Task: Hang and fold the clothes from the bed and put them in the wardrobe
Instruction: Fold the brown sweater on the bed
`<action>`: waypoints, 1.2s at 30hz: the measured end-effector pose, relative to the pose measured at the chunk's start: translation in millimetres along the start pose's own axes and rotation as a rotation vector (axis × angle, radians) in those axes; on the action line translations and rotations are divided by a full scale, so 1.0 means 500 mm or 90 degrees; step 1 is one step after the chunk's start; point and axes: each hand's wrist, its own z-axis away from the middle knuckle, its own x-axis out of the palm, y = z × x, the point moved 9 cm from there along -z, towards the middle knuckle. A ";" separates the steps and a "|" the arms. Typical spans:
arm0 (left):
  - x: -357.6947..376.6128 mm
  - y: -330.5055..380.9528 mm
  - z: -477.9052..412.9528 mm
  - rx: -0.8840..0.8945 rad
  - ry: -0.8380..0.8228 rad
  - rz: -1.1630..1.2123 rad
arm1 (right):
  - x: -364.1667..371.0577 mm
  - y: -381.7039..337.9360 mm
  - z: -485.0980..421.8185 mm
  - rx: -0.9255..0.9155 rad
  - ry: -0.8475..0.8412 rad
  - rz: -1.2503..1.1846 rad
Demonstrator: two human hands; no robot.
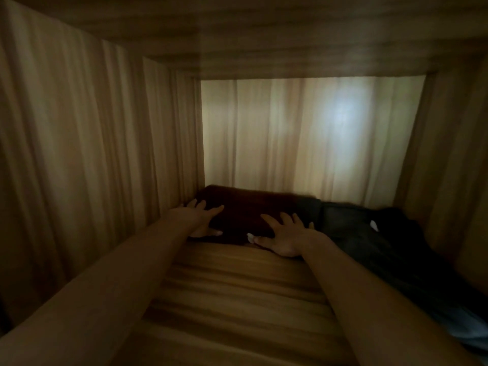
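Dim wooden wardrobe shelf (237, 286).
I see the left hand (200, 217) and right hand (285, 237) spread flat on the folded brown garment (243, 207), dark clothes (369, 233) just beside.

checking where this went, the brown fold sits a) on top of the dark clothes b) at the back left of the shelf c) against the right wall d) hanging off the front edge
B: the brown fold lies at the back of the shelf by the left wall, with the left hand and right hand on it and the dark clothes to its right.
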 end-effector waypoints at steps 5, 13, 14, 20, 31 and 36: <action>-0.003 0.008 0.016 -0.005 0.011 0.010 | 0.001 -0.001 0.004 0.000 0.009 -0.001; -0.008 0.039 0.123 0.003 0.072 0.024 | -0.002 -0.013 0.117 0.004 0.029 0.018; -0.014 0.049 0.145 0.017 0.072 0.041 | -0.011 -0.013 0.142 -0.017 0.029 0.013; -0.086 0.098 0.284 0.067 0.087 0.157 | -0.109 0.029 0.294 -0.063 0.057 -0.029; -0.139 0.187 0.447 0.039 0.049 0.072 | -0.147 0.122 0.431 -0.004 0.066 0.022; -0.137 0.220 0.467 0.061 0.057 0.063 | -0.137 0.134 0.470 0.022 0.073 0.001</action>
